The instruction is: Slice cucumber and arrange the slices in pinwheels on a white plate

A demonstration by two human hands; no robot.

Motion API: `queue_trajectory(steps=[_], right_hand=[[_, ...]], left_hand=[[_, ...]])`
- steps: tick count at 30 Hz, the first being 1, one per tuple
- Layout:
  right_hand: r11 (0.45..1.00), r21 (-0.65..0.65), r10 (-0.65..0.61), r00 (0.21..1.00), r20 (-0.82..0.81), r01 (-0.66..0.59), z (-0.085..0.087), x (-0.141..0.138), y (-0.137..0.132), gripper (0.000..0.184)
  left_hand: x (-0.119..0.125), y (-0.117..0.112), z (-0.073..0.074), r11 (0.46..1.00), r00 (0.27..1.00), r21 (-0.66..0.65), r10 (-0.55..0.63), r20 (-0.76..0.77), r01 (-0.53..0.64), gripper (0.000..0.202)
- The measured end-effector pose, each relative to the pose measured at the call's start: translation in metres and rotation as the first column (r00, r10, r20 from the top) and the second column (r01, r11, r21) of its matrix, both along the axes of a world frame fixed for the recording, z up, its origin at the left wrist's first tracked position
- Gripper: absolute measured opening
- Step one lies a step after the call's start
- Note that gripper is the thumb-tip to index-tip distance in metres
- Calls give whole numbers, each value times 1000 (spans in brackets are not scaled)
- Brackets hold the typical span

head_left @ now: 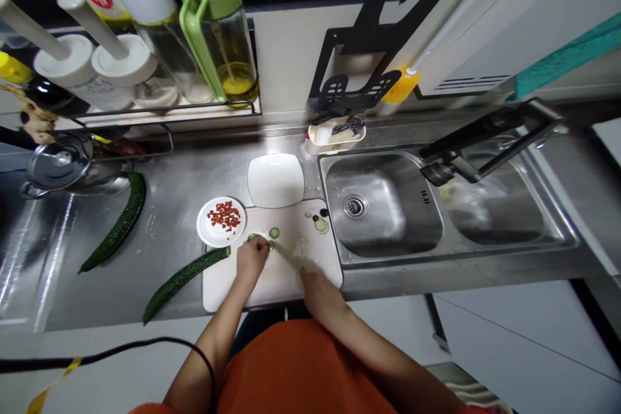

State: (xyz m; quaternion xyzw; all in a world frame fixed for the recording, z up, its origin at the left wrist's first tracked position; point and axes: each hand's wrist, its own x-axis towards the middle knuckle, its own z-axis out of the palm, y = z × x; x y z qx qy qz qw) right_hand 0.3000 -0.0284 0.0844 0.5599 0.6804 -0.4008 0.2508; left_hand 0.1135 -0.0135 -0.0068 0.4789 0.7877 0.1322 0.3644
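Note:
My left hand [251, 259] is closed over a white cutting board [218, 288], its fingertips pinched on a small piece of cucumber [270, 245]. Just beyond the fingertips lies a round cucumber slice [274, 232]. My right hand [319, 291] is closed around the handle of a knife, whose pale blade [290, 257] points left toward the piece and blends into the board. Several cucumber slices and end bits [321, 225] rest at the board's upper right. A long cucumber [187, 278] lies with its cut end on the board's left edge.
A white plate of chopped red bits [206, 233] and a white square dish [275, 181] stand behind the board. Another cucumber [119, 229] lies left, near a metal pot [61, 162]. Right is a double sink [388, 200] with a dark faucet [485, 136]. Bottles [228, 45] fill a rack.

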Motion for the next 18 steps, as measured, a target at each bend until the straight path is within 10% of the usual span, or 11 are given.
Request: queue_trajectory(steps=[18], right_hand=[[1000, -12, 10, 1000, 14, -10, -5, 17, -7, 51]], left_hand=[[-20, -4, 14, 989, 990, 129, 88, -109, -74, 16]])
